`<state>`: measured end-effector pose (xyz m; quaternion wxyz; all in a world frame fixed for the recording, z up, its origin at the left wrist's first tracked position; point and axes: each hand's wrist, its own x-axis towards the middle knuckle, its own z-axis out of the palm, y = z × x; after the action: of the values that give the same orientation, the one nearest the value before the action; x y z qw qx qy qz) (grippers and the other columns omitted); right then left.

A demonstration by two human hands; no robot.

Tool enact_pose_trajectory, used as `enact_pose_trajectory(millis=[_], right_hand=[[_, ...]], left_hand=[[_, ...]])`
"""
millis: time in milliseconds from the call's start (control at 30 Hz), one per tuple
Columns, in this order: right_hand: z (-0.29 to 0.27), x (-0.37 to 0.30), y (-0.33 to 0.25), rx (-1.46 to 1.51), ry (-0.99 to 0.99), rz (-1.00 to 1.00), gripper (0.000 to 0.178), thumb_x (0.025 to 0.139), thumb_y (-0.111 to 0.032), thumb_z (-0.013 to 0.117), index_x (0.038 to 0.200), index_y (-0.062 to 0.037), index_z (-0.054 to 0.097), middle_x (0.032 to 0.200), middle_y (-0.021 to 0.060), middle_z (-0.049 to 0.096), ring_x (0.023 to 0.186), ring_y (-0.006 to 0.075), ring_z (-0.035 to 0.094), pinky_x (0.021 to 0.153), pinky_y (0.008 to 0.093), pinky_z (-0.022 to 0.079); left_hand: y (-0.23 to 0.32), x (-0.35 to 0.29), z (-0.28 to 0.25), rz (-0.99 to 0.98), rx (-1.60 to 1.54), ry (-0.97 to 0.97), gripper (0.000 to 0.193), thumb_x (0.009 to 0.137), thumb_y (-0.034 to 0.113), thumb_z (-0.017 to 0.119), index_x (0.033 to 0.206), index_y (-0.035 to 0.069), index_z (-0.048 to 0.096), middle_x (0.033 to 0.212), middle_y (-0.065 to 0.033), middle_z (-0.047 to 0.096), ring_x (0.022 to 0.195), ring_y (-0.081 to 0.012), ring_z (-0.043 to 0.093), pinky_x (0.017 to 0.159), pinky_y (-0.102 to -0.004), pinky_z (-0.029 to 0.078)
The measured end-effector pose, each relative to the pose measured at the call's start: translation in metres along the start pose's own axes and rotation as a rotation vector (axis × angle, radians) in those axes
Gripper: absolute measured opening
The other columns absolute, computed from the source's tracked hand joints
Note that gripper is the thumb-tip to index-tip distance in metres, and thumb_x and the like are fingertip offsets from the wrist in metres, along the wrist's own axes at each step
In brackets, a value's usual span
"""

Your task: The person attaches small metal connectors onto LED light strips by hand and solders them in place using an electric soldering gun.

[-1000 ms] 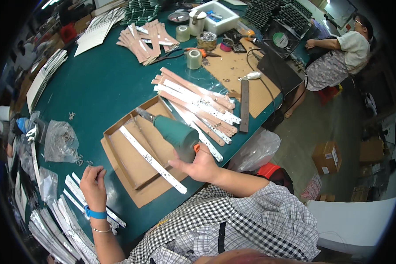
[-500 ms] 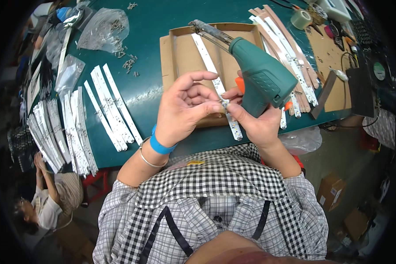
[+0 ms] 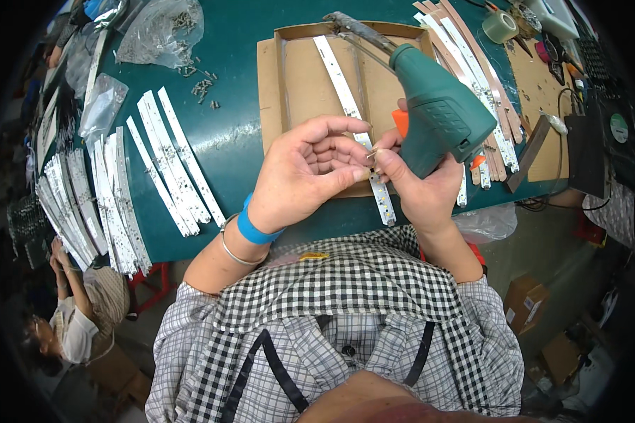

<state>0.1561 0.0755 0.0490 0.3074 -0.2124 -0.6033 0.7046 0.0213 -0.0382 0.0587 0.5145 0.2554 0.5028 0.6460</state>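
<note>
My right hand [image 3: 427,187] grips a green pistol-shaped soldering gun [image 3: 441,106] with an orange trigger and a long, burnt metal barrel pointing up and left. The same hand's thumb and forefinger pinch a tiny metallic piece [image 3: 372,156], too small to name. Beside it, my left hand [image 3: 307,162] is closed, fingers curled toward the thumb; anything inside them is hidden. Under both hands lies a white LED strip [image 3: 339,81], slanting across a shallow cardboard tray [image 3: 310,99] and past its near edge.
Several white strips [image 3: 166,162] lie left on the green table [image 3: 240,42], with more strips [image 3: 466,70] at right. A clear bag [image 3: 162,39] and loose small parts [image 3: 203,88] are at far left. A tape roll [image 3: 499,26] stands far right. Another person [image 3: 77,310] sits lower left.
The soldering gun and my right hand have shifted slightly right. My thumbs have drawn apart; the tiny piece now shows at the right fingertips.
</note>
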Motion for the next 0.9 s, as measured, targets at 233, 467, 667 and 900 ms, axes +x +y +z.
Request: enact_pose_trajectory(millis=[233,467,667,900], right_hand=[[0.001,0.003,-0.002,0.011,0.062,0.021,0.039,0.081,0.004,0.068,0.116,0.0053,0.05,0.087,0.0089,0.064,0.078,0.0124,0.062,0.068,0.0246,0.051],[-0.002,0.0,0.005,-0.024,0.075,0.023,0.033,0.081,0.003,0.068,0.111,0.0048,0.053,0.084,0.0074,0.065,0.076,0.0111,0.061,0.066,0.0235,0.051],[-0.017,-0.001,-0.002,-0.022,0.172,0.075,0.054,0.08,0.003,0.066,0.129,0.0062,0.042,0.092,0.015,0.062,0.07,0.0116,0.059,0.056,0.0214,0.05],[-0.032,-0.012,-0.008,-0.049,0.169,0.087,0.052,0.08,0.004,0.065,0.127,0.0076,0.043,0.111,0.018,0.056,0.078,0.0158,0.06,0.055,0.0241,0.052]], left_hand=[[-0.006,0.003,0.003,0.021,-0.057,0.046,0.032,0.079,-0.003,0.071,0.109,-0.005,0.059,0.099,-0.0095,0.064,0.09,-0.0125,0.062,0.082,-0.0241,0.052],[-0.007,0.001,0.005,0.214,0.435,0.131,0.013,0.077,-0.004,0.07,0.09,-0.004,0.067,0.088,-0.007,0.067,0.075,-0.0099,0.062,0.068,-0.0208,0.051],[0.0,0.028,-0.01,0.304,0.982,0.313,0.009,0.076,0.002,0.07,0.085,0.001,0.071,0.066,-0.0029,0.064,0.056,-0.0047,0.053,0.052,-0.0197,0.043],[-0.011,0.047,-0.021,0.3,1.069,0.297,0.011,0.076,0.004,0.07,0.087,0.002,0.072,0.063,-0.0076,0.065,0.053,-0.0077,0.055,0.052,-0.0218,0.045]])
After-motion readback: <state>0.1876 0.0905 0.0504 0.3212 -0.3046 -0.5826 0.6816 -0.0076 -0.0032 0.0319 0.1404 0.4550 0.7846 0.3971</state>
